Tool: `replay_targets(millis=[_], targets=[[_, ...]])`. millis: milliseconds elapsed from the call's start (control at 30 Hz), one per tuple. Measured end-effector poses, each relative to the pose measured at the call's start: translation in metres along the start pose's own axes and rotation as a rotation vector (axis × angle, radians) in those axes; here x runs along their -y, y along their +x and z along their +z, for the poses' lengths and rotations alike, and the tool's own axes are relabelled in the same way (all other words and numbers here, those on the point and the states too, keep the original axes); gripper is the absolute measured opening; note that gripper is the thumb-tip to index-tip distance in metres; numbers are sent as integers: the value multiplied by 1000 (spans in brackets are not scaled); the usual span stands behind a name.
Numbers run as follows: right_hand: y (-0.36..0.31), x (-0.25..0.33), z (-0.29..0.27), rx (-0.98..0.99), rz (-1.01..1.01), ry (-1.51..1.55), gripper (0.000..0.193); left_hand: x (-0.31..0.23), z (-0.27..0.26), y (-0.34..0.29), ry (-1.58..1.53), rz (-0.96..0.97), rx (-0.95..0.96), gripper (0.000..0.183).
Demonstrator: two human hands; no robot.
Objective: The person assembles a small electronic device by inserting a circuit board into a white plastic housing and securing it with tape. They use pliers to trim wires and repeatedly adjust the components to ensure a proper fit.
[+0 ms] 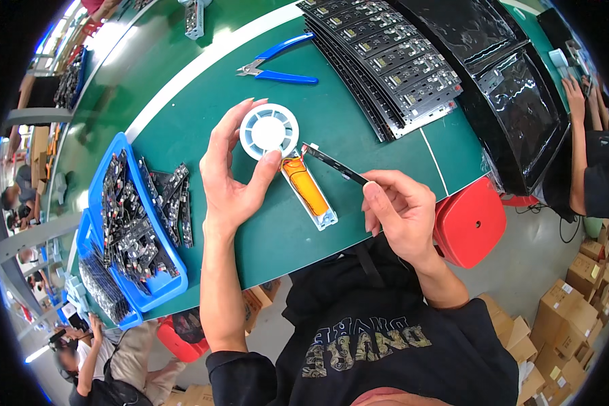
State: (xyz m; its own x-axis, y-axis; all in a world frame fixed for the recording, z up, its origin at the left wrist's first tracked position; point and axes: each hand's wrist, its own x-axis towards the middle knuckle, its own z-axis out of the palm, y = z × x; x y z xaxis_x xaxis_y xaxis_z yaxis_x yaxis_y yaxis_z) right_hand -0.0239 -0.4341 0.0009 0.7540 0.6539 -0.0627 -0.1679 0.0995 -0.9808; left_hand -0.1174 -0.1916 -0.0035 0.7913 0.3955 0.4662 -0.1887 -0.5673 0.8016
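My left hand point(229, 183) grips a small handheld fan point(251, 128) by its round white head, thumb at the lower rim. The fan's pale handle lies opened up, slanting down to the right, with a yellow battery point(306, 189) inside. Between the thumb and fingers of my right hand point(407, 215) is a narrow black circuit board point(337, 166). Its far end reaches the neck of the fan, where thin wires show; whether they are joined to the board I cannot make out.
Blue-handled cutting pliers point(285, 78) lie beyond the fan. Stacked circuit board panels point(386, 57) stand at the far right beside black trays point(521, 88). Blue bins point(162, 291) with loose boards are at left. A red stool point(470, 223) stands at the table's edge; other people work nearby.
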Motion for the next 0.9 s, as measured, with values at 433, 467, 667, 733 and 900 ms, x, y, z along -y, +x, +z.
replay_targets(millis=[433, 467, 667, 733, 900], targets=[[0, -1, 1, 15, -43, -100, 22, 0, 2, -2, 57, -123, -10, 63], [0, -1, 1, 16, -42, -103, 22, 1, 2, -2, 56, -119, -10, 63], [0, 0, 0, 18, -53, -89, 21, 2, 1, -1, 38, 4, -36, 65], [-1, -2, 0, 18, -56, -67, 21, 0, 3, 0, 45, 104, -61, 67], [-1, -4, 0, 17, -107, -100, 21, -4, 3, 0, 55, 212, -89, 69]])
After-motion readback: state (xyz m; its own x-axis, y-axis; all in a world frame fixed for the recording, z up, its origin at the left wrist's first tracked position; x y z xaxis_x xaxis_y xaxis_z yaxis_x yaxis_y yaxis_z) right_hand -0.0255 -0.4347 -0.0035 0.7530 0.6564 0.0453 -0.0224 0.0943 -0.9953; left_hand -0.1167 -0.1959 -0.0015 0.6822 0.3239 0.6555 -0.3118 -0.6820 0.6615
